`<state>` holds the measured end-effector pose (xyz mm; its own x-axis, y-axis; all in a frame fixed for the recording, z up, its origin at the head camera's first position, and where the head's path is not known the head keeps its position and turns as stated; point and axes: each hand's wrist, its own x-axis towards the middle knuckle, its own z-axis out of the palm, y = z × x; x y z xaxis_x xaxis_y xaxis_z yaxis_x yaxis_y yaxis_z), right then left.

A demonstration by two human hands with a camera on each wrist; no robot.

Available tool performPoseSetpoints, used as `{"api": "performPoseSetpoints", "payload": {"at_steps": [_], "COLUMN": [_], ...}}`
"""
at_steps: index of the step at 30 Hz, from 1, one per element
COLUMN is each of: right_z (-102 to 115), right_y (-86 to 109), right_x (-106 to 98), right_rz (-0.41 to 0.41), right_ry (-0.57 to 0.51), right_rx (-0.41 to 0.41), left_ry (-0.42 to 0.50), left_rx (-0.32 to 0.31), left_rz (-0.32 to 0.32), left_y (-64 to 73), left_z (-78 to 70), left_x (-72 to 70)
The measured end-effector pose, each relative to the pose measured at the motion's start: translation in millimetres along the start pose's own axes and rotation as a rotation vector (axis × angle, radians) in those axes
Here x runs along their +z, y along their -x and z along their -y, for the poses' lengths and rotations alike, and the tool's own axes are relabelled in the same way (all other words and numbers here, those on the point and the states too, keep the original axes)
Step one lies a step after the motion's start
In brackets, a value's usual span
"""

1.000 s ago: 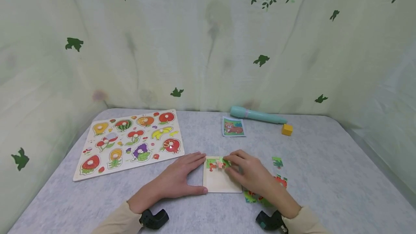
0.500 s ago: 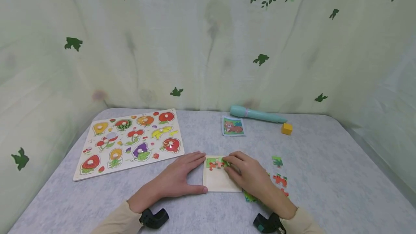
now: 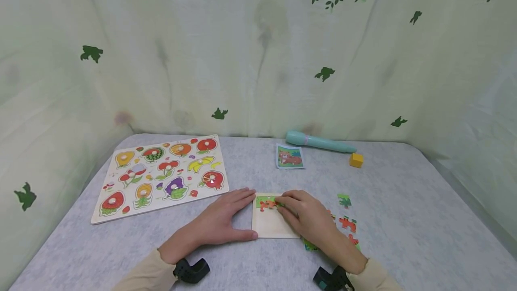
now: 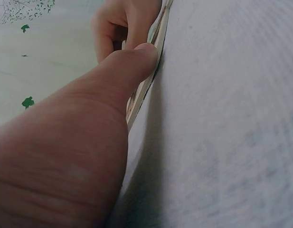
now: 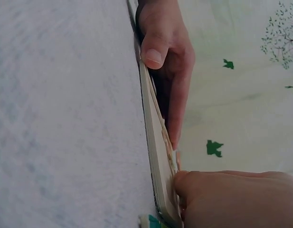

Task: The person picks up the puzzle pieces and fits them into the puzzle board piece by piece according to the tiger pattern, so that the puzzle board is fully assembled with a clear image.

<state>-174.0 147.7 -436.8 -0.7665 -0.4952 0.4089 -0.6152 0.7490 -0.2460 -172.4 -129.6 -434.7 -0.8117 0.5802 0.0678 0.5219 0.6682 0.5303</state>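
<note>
A small square wooden puzzle board (image 3: 268,226) lies on the table between both hands. My left hand (image 3: 220,219) steadies its left side, fingers extended at the upper corner and thumb against the lower one. Joined jigsaw pieces (image 3: 264,203), green and orange-red, sit along the board's top edge. Over the upper right part, my right hand (image 3: 308,214) pinches a jigsaw piece between thumb and fingers, mostly hidden by them. In the right wrist view, a thin piece (image 5: 178,159) stands slightly raised above the board beside the right fingertips.
Loose jigsaw pieces (image 3: 347,224) lie right of the board, some hidden beneath the right forearm. A fruit peg puzzle (image 3: 169,176) covers the left side. Behind are a picture card (image 3: 290,157), a teal pen-shaped object (image 3: 319,142) and a yellow block (image 3: 356,160).
My right hand has shifted slightly left and down, bringing the pinched piece closer to the joined ones. More loose pieces show beside the right forearm. The left hand stays still.
</note>
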Motion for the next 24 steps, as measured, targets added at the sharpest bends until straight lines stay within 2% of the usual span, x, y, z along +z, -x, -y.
{"api": "performPoseSetpoints", "payload": {"at_steps": [11,24], "right_z": [-1.7,-0.5], "right_y": [-0.1,-0.6], "right_x": [1.2,0.6], "right_rz": [0.010,0.026], "right_ry": [0.025,0.039], "right_rx": [-0.033,-0.028], "left_ry": [0.000,-0.001], "left_rx": [0.000,-0.010], "left_rz": [0.001,0.000], "left_y": [-0.3,0.0], "left_z": [1.5,0.1], "left_x": [1.3,0.3]}}
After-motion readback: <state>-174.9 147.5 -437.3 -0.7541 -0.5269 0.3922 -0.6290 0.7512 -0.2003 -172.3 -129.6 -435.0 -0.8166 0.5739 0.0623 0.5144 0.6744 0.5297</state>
